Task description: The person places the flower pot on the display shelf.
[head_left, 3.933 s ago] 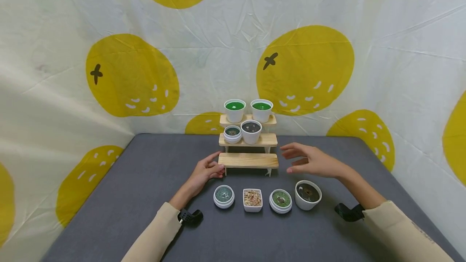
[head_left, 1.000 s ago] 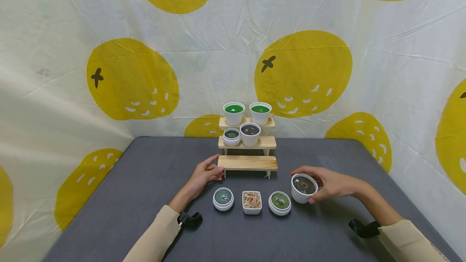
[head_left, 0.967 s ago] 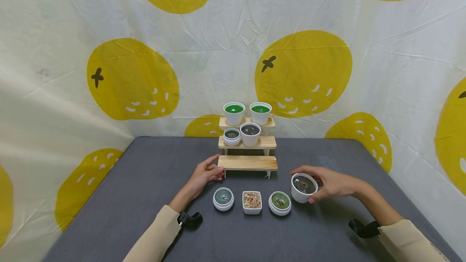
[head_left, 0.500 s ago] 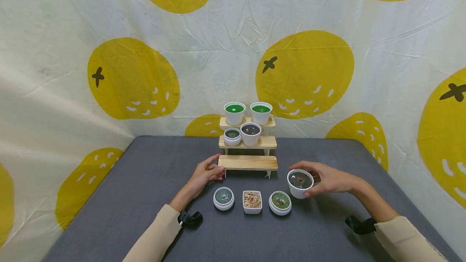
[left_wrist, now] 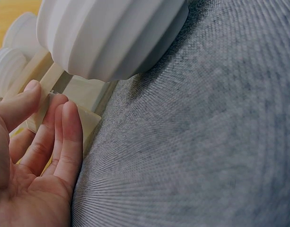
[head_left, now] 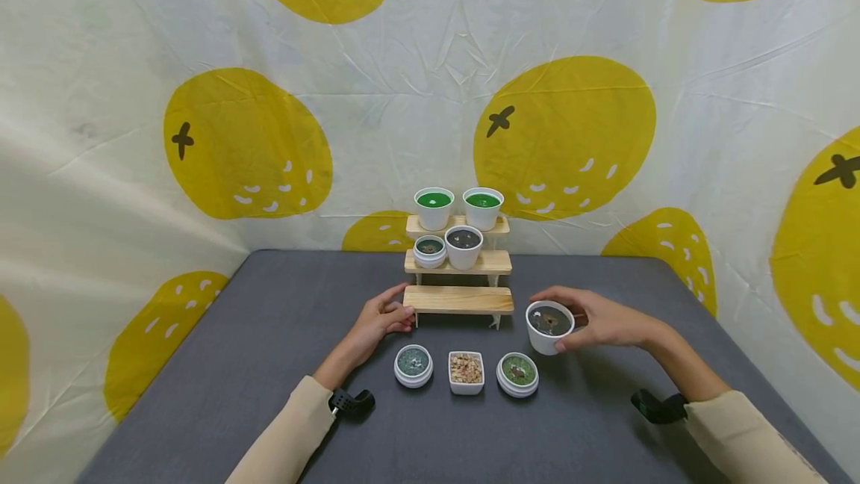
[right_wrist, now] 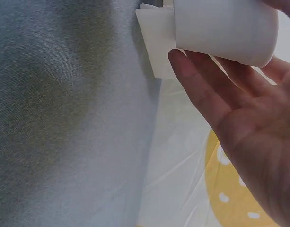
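Note:
In the head view my right hand (head_left: 601, 320) grips a white cup (head_left: 541, 342) with a dark, glossy filling, thumb at the front and fingers behind. The right wrist view shows this cup (right_wrist: 225, 28) close, fingers along its side. My left hand (head_left: 372, 323) holds the left end of the lowest board of a three-step wooden stand (head_left: 460, 299). In the left wrist view the thumb and fingers (left_wrist: 71, 132) meet that board's end. Two green-filled white cups (head_left: 434, 216) stand on the top step. The middle step bears a small ribbed jar (head_left: 430, 260) and another dark-filled cup (head_left: 462, 256).
In front of the stand, a row on the grey table (head_left: 322, 260) holds a ribbed jar with blue-green filling (head_left: 413, 363), a square dish of pinkish bits (head_left: 466, 370) and a ribbed jar with green filling (head_left: 516, 373). A fruit-print cloth (head_left: 403, 125) hangs behind.
My right hand, empty at first, has taken hold of the dark-filled cup at the right end of the front row. The cup has moved away from me and slightly left. My left hand stays at the stand.

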{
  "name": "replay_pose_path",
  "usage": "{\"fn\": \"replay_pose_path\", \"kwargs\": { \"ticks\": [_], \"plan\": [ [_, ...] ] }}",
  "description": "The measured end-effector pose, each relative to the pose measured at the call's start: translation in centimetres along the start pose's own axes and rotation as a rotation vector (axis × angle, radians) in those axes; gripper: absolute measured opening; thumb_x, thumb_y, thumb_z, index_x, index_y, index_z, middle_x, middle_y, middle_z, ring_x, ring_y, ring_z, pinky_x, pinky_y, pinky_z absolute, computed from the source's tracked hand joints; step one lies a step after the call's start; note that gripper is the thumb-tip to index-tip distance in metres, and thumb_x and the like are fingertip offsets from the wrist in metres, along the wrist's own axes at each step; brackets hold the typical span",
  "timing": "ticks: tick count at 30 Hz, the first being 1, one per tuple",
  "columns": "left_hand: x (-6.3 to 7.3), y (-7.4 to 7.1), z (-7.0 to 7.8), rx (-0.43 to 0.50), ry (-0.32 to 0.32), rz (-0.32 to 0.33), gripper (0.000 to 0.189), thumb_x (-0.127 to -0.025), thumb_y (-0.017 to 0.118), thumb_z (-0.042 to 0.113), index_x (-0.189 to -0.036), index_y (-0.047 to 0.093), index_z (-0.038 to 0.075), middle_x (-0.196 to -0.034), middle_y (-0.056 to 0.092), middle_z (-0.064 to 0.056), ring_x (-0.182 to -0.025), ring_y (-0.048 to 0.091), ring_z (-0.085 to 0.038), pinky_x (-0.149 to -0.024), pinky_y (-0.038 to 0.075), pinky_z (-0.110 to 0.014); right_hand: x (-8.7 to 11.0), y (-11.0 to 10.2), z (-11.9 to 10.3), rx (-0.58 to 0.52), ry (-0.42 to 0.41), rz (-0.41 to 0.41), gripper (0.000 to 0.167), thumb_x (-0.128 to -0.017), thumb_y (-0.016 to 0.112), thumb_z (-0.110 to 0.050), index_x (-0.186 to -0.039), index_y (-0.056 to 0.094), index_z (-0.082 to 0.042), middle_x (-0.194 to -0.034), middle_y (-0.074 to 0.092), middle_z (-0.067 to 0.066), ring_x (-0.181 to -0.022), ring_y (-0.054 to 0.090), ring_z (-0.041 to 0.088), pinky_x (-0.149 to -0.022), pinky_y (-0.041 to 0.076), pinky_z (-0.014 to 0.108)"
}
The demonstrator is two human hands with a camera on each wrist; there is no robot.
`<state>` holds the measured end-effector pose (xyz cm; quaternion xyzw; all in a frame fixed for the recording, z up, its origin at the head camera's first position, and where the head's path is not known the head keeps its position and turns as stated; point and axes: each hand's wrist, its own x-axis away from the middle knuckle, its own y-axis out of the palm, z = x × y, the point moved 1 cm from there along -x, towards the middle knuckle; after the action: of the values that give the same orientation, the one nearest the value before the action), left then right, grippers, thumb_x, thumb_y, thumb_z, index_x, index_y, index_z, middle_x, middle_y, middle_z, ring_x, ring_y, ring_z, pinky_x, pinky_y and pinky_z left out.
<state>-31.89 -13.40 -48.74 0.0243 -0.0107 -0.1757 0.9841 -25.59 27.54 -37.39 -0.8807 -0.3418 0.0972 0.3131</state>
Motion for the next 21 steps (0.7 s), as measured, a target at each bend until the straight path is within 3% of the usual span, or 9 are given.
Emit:
{"fn": "replay_pose_path", "kwargs": {
  "ticks": [13, 21],
  "plan": [
    [-0.1, 0.0, -0.1, 0.012, 0.009, -0.002, 0.069, -0.099, 0.071, 0.016, -0.16, 0.038, 0.012, -0.096, 0.073, -0.003, -0.087, 0.069, -0.013, -0.078, 0.062, -0.025, -1.3, -0.2, -0.9, 0.059, 0.016, 0.059, 0.069, -0.085, 0.084, -0.024, -0.146, 0.051, -0.017, -0.137, 0.063, 0.01, -0.115, 0.063, 0.027, -0.095, 0.056, 0.031],
    [0.0, 0.0, -0.1, 0.016, 0.0, -0.003, 0.068, -0.099, 0.071, 0.017, -0.159, 0.039, 0.014, -0.098, 0.073, -0.004, -0.088, 0.07, -0.013, -0.079, 0.062, -0.026, -2.2, -0.4, -1.4, 0.044, -0.022, 0.069, 0.068, -0.086, 0.085, -0.021, -0.144, 0.052, -0.017, -0.134, 0.064, 0.01, -0.112, 0.064, 0.026, -0.091, 0.058, 0.032]
  ]
}}
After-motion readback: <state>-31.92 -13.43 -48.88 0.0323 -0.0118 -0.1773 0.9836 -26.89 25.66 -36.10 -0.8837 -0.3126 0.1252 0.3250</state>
